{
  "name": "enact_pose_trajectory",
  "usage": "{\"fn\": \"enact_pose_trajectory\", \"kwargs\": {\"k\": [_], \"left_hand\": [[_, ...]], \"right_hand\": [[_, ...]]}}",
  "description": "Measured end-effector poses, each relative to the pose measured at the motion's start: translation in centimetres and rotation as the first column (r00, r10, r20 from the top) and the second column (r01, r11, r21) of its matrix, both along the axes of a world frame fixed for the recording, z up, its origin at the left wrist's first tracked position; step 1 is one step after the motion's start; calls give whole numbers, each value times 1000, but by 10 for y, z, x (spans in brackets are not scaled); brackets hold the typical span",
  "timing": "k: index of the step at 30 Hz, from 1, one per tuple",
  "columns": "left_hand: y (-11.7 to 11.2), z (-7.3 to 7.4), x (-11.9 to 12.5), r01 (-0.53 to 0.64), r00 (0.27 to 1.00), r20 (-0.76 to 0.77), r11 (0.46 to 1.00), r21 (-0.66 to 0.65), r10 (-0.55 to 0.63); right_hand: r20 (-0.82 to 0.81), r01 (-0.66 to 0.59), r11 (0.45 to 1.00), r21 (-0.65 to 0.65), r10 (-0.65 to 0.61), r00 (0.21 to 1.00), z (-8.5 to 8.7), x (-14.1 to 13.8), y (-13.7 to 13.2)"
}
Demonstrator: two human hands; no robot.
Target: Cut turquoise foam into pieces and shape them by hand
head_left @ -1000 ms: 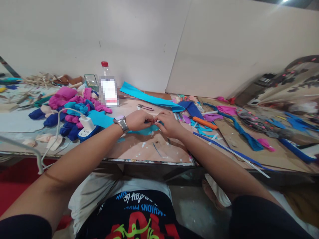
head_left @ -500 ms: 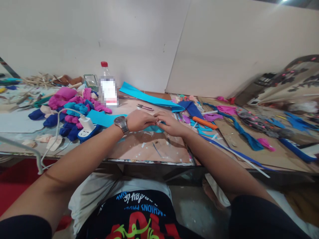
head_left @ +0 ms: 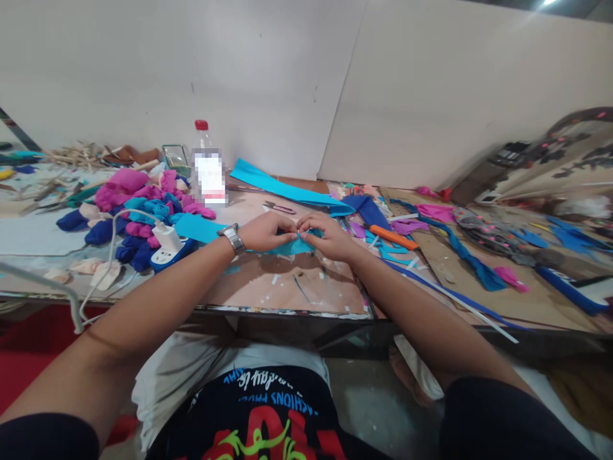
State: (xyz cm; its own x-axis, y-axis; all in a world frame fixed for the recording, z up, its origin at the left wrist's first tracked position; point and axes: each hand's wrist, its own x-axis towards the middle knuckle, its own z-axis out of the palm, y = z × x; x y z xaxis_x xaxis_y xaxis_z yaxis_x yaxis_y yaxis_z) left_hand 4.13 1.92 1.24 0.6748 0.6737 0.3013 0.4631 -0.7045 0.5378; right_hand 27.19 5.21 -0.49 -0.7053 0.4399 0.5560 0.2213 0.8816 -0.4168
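Note:
A turquoise fabric strip point(head_left: 198, 228) runs from the left under my left wrist and comes out between my two hands. My left hand point(head_left: 269, 232), with a metal watch on the wrist, pinches the strip near its end. Thumb and fingers of my right hand point(head_left: 328, 236) are closed on the same strip, close to the left fingertips. Some of the cloth looks gathered there; its exact fold is hidden by the fingers. Just behind the hands lie small thread snips point(head_left: 280, 207). Another turquoise strip point(head_left: 287, 190) stretches along the wall.
Left of the hands are a heap of pink and blue cloth pieces point(head_left: 122, 185), a power socket with a white charger point(head_left: 167, 239) and a bottle point(head_left: 209, 172). To the right lie an orange-handled cutter point(head_left: 393, 237), cloth scraps and cardboard point(head_left: 445, 268).
My left wrist has turned and the left thumb has come forward over the strip. More turquoise cloth shows between my fingertips. Both hands stay in nearly the same place.

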Motion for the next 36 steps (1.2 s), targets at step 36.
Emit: {"fn": "enact_pose_trajectory", "kwargs": {"k": [36], "left_hand": [[12,-5,-13,-51,997,-74,972,-229,35]], "right_hand": [[59,-93,987,-130,101,993,-3,1,6]]}}
